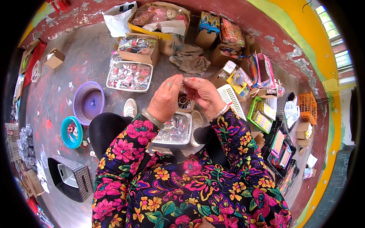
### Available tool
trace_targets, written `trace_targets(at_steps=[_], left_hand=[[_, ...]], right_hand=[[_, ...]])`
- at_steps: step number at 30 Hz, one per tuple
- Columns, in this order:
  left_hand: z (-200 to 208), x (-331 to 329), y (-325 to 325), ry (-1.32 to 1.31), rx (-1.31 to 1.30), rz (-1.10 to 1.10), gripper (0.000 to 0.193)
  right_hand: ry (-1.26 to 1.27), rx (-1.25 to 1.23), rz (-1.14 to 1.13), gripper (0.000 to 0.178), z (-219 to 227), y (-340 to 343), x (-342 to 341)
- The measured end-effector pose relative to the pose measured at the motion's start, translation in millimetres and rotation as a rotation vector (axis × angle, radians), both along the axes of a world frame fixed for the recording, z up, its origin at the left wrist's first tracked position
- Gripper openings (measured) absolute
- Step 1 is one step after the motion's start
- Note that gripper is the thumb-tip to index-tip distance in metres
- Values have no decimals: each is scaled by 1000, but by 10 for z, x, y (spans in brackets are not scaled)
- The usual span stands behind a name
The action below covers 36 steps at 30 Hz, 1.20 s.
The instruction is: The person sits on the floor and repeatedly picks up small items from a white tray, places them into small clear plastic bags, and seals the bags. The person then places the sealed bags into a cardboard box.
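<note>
My left hand (pixel 165 98) and my right hand (pixel 205 95) meet at the fingertips in front of me, raised over my lap. Both are closed in a pinch. Whatever lies between the fingers is small and mostly hidden; a clear glint shows there, but I cannot make out its kind. Below them, between my shoes, sits a white plastic basket (pixel 189 133) of small clear-wrapped packets (pixel 172 128). Just beyond it, partly behind my hands, is a small box holding dark ring-shaped pieces (pixel 184 102).
A white tray of packets (pixel 129 76) and cardboard boxes (pixel 152 51) stand ahead. Purple (pixel 89 102) and teal (pixel 72 132) basins are at left, near a checkered bin (pixel 81 178). At right are a white perforated basket (pixel 232 99), a green basket (pixel 260 114) and an orange crate (pixel 307 108).
</note>
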<state>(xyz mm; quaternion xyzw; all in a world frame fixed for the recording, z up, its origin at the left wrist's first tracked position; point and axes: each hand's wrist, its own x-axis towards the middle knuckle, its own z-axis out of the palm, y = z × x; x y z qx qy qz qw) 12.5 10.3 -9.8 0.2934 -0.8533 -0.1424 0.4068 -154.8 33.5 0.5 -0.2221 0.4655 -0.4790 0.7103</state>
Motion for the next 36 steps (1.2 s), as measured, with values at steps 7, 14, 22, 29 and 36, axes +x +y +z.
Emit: trace_targets(at_steps=[7,14,22,29,36], left_hand=[[19,13,-20,31,-1,-6,36],[70,-10,11,76,37,-21,34],[29,10,3,23,34,-38,33],[-12,50,-3,-88,229,8,22],[-1,34,-84,554,1463,-255,18]], right_hand=[[100,-35,-22,13,55,65,7],[61,-16,-70,13,39,51,41],[183,-50,68,18,123,94,-21],[408,-146,8,21,219,73,-115],[399,-243,48,18,217,91,-92]])
